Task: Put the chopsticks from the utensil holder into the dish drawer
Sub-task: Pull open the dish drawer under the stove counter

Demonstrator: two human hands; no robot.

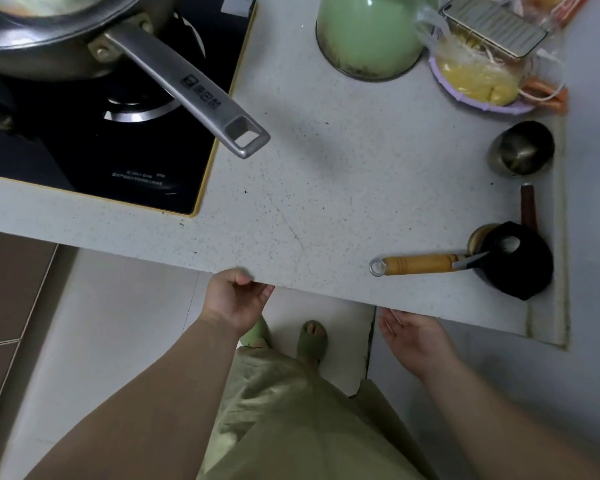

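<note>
Neither chopsticks, a utensil holder nor a drawer can be seen; the space under the counter is hidden by the speckled white countertop [326, 188]. My left hand [234, 297] is at the counter's front edge, its fingers curled up under the lip, nothing visible in it. My right hand [413, 337] is just below the edge, palm up, fingers apart and reaching under the counter, holding nothing that I can see.
A steel pan with a long handle [187, 88] juts off the black hob [94, 140]. A green pot [368, 36], a phone [492, 22] on bagged food, a steel cup [522, 148], a black pot [516, 261] and a yellow-handled tool [420, 264] stand on the counter's right side.
</note>
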